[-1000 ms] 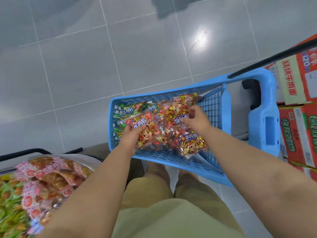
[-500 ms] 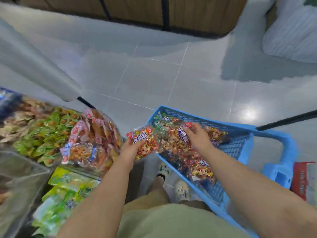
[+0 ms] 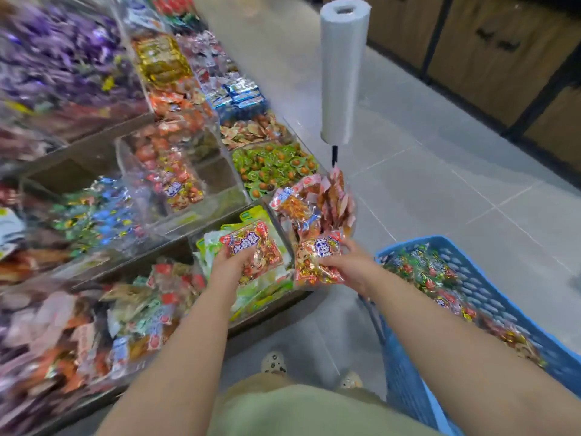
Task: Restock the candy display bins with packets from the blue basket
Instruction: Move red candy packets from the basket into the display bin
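1. Plainly, the left hand has its fingers curled round a red packet, gripping its lower part. The right hand pinches a second packet the same way.
2. Both packets are held just left of the blue basket, over the near display bins.
3. These look light, soft and crinkly. The glossy film is probably slippery and the loose sweets inside will shift. A grip across the body or on a sealed edge should hold best, and squeezing hard seems needless.
4. More spare packets lie inside the basket.
5. Farther left of the basket, a clear bin holds similar wrappers and has room left, so it is likely the target.
6. Beyond the basket, a bag roll stands upright on a pole.
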### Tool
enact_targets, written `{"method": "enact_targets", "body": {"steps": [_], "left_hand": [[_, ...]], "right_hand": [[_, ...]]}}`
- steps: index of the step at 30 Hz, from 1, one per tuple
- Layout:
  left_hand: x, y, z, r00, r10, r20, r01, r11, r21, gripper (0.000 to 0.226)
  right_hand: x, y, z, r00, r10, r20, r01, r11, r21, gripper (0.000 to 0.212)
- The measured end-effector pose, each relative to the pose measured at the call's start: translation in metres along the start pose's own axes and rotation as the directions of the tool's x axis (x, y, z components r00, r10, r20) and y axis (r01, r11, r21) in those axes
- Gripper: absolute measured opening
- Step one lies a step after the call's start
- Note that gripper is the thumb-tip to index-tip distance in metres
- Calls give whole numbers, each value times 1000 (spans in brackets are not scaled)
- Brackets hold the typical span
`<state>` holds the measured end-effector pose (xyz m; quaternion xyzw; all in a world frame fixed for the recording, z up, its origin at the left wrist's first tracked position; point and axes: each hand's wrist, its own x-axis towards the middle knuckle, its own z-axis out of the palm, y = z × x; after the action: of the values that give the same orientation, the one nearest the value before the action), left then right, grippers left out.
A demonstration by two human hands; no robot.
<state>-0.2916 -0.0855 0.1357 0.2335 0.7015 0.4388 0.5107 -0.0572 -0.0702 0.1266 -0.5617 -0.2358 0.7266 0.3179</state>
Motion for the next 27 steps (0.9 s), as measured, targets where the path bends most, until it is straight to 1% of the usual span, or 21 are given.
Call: {"method": "enact_targets", "body": {"steps": [3,4,6,8,10,11,12,14,15,16,17,19,21,22,24,25,26,27], "left_hand": [[0,13,-56,994,27,-103,-34,997,-68,54],[1,17,-74,991,26,-131,-39,995,-96,48],[8,25,-110,983,29,-182,-54,989,-134,42],[19,34,-146,972,65,-228,-99,985,-141,37],[31,44,-177,969,87,-233,-129,977,-172,30],[39,49,-191,969,89,-229,-135,972,-193,35],[47,55,-202,971,81,-227,-130,969,-212,50],[62,67,-220,977,61,-205,-112,963,-246,94],[71,72,-227,978,68,-197,-118,960,-255,107],[80,77,-231,977,76,-200,-127,958,-257,113],[89,82,-236,976,75,-203,-128,957,-259,115],[106,90,-241,976,43,-212,-104,952,-288,118],[121,96,-245,979,-1,-205,-65,948,-310,125],[127,98,-245,979,-10,-203,-58,944,-324,127],[137,100,-245,978,-27,-206,-50,931,-362,124],[142,100,-245,979,-45,-200,-34,928,-371,118],[148,99,-244,981,-55,-187,-18,928,-372,104],[153,98,-243,983,-53,-176,-15,930,-366,82]], "right_hand": [[17,-8,47,1000,-25,16,27,986,-163,74],[22,-12,64,999,-49,18,52,969,-241,80],[30,-25,102,993,-112,35,117,930,-347,84],[42,-40,140,977,-198,76,212,899,-384,79],[55,-56,179,950,-275,146,311,852,-421,66],[62,-66,197,933,-315,173,360,820,-445,58],[68,-75,214,916,-358,183,401,788,-467,53],[81,-94,245,883,-439,166,458,730,-507,57],[88,-103,258,868,-474,146,474,709,-522,60],[95,-110,268,857,-500,126,485,698,-527,61],[103,-115,276,851,-514,112,489,695,-526,60],[115,-124,290,853,-508,119,482,681,-551,59],[126,-127,299,873,-459,164,451,634,-628,60],[132,-128,303,882,-427,198,438,589,-680,61],[145,-129,309,889,-369,271,425,448,-786,59],[153,-128,312,891,-339,303,426,387,-818,56],[160,-125,314,892,-309,330,430,350,-832,52],[169,-123,317,892,-283,352,434,320,-842,46]]}}
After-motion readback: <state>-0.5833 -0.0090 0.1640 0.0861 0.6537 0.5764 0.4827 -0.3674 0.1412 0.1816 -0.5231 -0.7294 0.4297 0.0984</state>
